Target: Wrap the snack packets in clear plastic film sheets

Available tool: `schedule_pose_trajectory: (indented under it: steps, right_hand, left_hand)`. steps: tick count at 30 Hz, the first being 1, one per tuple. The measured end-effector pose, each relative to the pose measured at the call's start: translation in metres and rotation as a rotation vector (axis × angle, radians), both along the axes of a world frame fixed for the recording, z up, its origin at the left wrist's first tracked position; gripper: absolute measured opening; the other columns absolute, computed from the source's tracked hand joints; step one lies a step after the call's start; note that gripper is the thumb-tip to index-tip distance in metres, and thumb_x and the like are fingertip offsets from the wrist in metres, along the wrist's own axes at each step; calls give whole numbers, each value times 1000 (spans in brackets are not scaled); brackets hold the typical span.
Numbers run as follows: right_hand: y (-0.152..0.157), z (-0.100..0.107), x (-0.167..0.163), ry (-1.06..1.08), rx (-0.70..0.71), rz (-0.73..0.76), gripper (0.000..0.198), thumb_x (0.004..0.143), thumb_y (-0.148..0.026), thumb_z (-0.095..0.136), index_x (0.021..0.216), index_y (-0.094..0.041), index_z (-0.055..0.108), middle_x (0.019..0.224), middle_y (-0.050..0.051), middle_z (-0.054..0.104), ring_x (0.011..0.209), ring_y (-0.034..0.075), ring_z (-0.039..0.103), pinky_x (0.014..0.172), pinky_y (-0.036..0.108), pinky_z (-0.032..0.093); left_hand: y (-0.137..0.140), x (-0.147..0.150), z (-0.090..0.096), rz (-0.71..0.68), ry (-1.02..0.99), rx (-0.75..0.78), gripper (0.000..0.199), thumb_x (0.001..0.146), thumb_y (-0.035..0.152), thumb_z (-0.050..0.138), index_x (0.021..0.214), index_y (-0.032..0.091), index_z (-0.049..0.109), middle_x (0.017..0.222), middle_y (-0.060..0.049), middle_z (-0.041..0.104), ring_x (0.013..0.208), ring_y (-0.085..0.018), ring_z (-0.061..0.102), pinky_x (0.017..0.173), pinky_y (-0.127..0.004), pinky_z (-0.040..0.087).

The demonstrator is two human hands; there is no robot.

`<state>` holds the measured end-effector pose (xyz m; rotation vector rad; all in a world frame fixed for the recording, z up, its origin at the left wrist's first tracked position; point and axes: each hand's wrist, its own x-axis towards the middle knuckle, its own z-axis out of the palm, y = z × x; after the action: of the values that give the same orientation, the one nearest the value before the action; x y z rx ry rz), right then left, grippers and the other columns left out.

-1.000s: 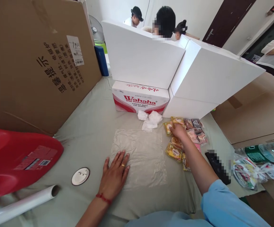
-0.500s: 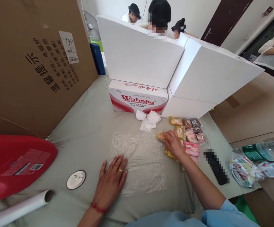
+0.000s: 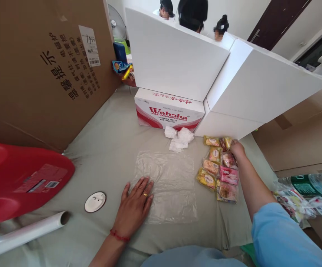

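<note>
My left hand (image 3: 135, 202) lies flat, fingers spread, on the left edge of a clear plastic bag (image 3: 172, 189) spread on the cloth. At the far right corner of a group of small snack packets, my right hand (image 3: 237, 149) has its fingers closed on a yellow snack packet (image 3: 228, 142). That packet lies over or against darker packets, partly hidden by the hand. Closer to me in the group are a pink nabati packet (image 3: 229, 175), a yellow packet (image 3: 207, 179) and several others. Crumpled white tissues (image 3: 183, 138) rest beyond the bag.
A Wahaha carton (image 3: 169, 111) and white boards (image 3: 174, 55) stand at the back. On the left are a big brown carton (image 3: 66, 122), a red container (image 3: 24, 178), a white roll (image 3: 24, 235) and a round badge (image 3: 95, 202). Water bottles (image 3: 316, 184) lie right. People sit behind the boards.
My right hand has carried the yellow packet from the near left side of the group to its far right corner. The left hand stays on the bag. The view has shifted slightly.
</note>
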<state>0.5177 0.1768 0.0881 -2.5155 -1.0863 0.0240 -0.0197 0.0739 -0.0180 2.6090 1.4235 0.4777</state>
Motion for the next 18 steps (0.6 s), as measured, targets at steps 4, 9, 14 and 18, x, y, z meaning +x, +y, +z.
schedule_pose_trajectory:
  steps: [4, 9, 14, 18]
  right_hand:
    - [-11, -3, -37, -200, 58, 43, 46, 94, -22, 47, 130, -7, 70, 131, 28, 64, 128, 37, 53, 111, 58, 39]
    - [-44, -41, -170, -2, -53, 998, 39, 98, -23, 50, 132, -20, 71, 140, 15, 66, 133, 27, 57, 116, 49, 45]
    - [-80, -59, -261, 40, -135, 1067, 44, 100, -24, 53, 143, -19, 63, 153, 16, 56, 142, 32, 51, 118, 53, 46]
    - [-105, -41, -277, 71, 5, 1170, 40, 103, -21, 48, 139, -17, 65, 149, 17, 60, 136, 29, 55, 115, 51, 51]
  left_hand:
    - [0, 5, 2, 1, 15, -40, 50, 105, 37, 41, 153, 29, 53, 162, -7, 48, 149, -26, 48, 130, -58, 17]
    - [11, 10, -1, -9, 14, -88, 50, 105, 35, 41, 153, 27, 53, 164, -9, 46, 151, -29, 45, 129, -63, 19]
    - [26, -14, 21, -38, -148, -84, 44, 105, 39, 40, 137, 27, 68, 163, -9, 49, 153, -28, 42, 122, -54, 39]
    - [53, -37, 65, 227, -347, -16, 41, 105, 40, 40, 116, 24, 76, 134, -9, 73, 138, -25, 58, 117, -45, 47]
